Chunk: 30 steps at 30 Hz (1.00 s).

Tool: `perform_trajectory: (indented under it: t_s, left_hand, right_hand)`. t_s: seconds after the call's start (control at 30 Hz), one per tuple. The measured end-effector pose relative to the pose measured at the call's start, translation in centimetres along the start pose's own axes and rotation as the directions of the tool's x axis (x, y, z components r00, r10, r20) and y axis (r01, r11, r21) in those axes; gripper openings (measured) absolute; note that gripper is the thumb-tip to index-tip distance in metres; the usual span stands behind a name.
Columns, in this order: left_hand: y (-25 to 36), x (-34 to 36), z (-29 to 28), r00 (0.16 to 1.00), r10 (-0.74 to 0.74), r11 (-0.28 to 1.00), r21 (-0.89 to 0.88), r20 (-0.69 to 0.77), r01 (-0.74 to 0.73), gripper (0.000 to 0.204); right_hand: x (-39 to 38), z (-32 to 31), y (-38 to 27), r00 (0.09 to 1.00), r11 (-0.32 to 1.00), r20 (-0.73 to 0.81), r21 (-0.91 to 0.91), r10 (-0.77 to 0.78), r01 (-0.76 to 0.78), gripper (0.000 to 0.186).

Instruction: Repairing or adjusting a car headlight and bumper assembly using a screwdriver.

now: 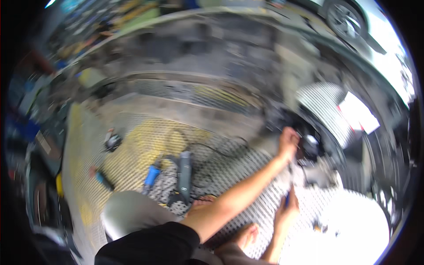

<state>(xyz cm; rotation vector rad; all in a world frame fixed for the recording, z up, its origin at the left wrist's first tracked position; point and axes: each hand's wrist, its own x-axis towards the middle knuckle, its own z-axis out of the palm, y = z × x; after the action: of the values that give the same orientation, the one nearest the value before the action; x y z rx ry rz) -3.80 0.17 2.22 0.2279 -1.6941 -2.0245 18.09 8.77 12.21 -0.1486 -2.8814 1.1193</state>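
My left hand (289,145) reaches forward to the right, fingers bent and closed at a dark rounded part (310,145) with a small bright spot. What its fingertips grip, if anything, is too blurred to make out. Below it, my right hand (287,212) is wrapped round the blue handle (287,199) of a screwdriver-like tool. A thin dark shaft (291,174) runs up from that handle toward my left hand. The dark part sits at the right end of a large curved dark panel (176,48), which looks like a car bumper.
On the patterned floor mat (137,128) lie a dark elongated power tool (184,174) with a cord, a blue tool (152,176), a teal-and-black tool (104,180) and a small dark object (113,141). A bright white round surface (353,229) is at lower right. Beyond stands a car wheel (346,22).
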Motion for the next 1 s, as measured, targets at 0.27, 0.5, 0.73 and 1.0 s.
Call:
perform_trajectory:
  t_s: [0.27,0.5,0.73,1.0]
  left_hand:
    - [-1.3,0.1,-1.2,0.967,-0.240,0.971,0.023,0.085,0.239,0.022]
    - [-0.2,-0.4,-1.0,0.954,-0.277,0.960,0.072,0.115,0.270,0.023]
    - [0.6,0.2,-1.5,0.970,-0.228,0.969,0.123,0.088,0.216,0.025]
    - [2.7,1.5,-4.7,0.928,-0.252,0.873,0.477,0.275,0.096,0.028]
  right_hand:
    - [0.3,-0.1,2.3,0.906,0.485,0.343,0.766,0.248,-0.423,0.049]
    - [-0.2,0.1,2.1,0.999,0.978,0.034,0.205,0.034,-0.041,0.048]
    - [0.8,-0.8,2.2,0.915,0.664,0.335,0.636,0.222,-0.394,0.048]
    - [-2.3,-2.6,0.1,0.998,0.979,0.010,0.193,-0.070,0.066,0.041]
